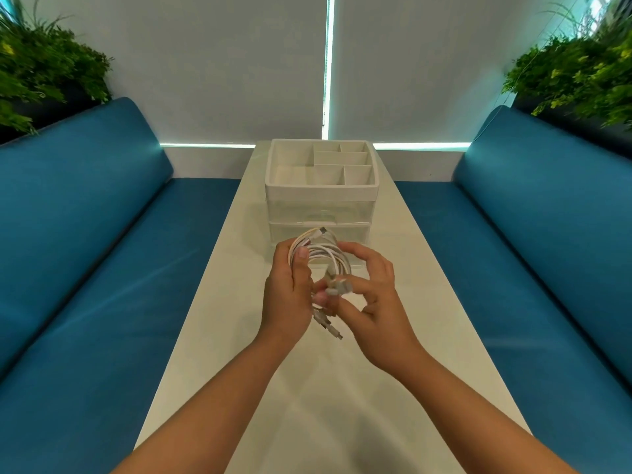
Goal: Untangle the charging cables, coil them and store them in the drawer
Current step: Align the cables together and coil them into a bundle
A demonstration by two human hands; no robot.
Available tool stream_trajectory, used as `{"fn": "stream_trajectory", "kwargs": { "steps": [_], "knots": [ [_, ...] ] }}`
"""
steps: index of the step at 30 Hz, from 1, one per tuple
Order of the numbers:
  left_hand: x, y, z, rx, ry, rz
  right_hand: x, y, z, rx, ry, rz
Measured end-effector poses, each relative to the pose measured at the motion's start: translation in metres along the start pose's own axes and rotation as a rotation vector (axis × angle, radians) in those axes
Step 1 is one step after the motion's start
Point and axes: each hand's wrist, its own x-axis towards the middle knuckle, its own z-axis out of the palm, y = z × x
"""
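Observation:
A bundle of white charging cables [323, 252] is looped into a coil and held above the table. My left hand [289, 295] grips the coil's left side, thumb pressed over the strands. My right hand [371, 295] curls round the coil's right side and pinches a grey plug [338, 285] at its lower part. Loose plug ends [328, 325] dangle below the hands. Just behind the hands stands the clear drawer unit [321, 213] with a white divided tray on top. Its two drawers look closed; the lower one is partly hidden by the cables.
The long white table [328, 388] runs away from me between two blue benches [102, 268] [533, 268]. Green plants [44, 70] [581, 73] stand at both far corners. Blinds cover the window behind the drawer unit.

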Motion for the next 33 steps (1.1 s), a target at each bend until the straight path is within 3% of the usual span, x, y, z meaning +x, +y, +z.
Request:
{"fn": "stream_trajectory", "kwargs": {
  "steps": [2,4,7,10,15,22,26,30,33],
  "knots": [
    [0.002,-0.005,-0.001,0.038,0.035,-0.029,0.0,-0.006,-0.001,0.118,0.026,0.023],
    [0.004,-0.008,0.0,0.023,0.037,-0.079,0.0,-0.003,-0.001,-0.053,-0.002,-0.125],
    [0.006,-0.013,0.001,0.018,-0.026,-0.097,-0.006,0.0,0.005,-0.238,-0.181,-0.313],
    [0.007,-0.014,-0.003,0.007,-0.059,-0.103,-0.01,-0.002,0.011,-0.336,-0.262,-0.387],
    [0.009,-0.005,-0.008,-0.186,-0.167,-0.271,-0.01,0.01,0.013,-0.36,-0.262,-0.466],
    [0.015,0.001,-0.02,-0.465,-0.287,-0.49,-0.008,0.016,0.006,-0.427,-0.299,-0.351],
    [0.012,0.004,-0.018,-0.665,-0.359,-0.617,-0.007,0.024,0.01,-0.634,-0.385,-0.278],
    [0.012,-0.005,-0.014,-0.67,-0.322,-0.723,-0.01,0.017,0.015,-0.629,-0.454,-0.147],
    [0.011,-0.011,-0.012,-0.703,-0.238,-0.69,-0.015,0.009,0.018,-0.565,-0.497,-0.115]
  ]
}}
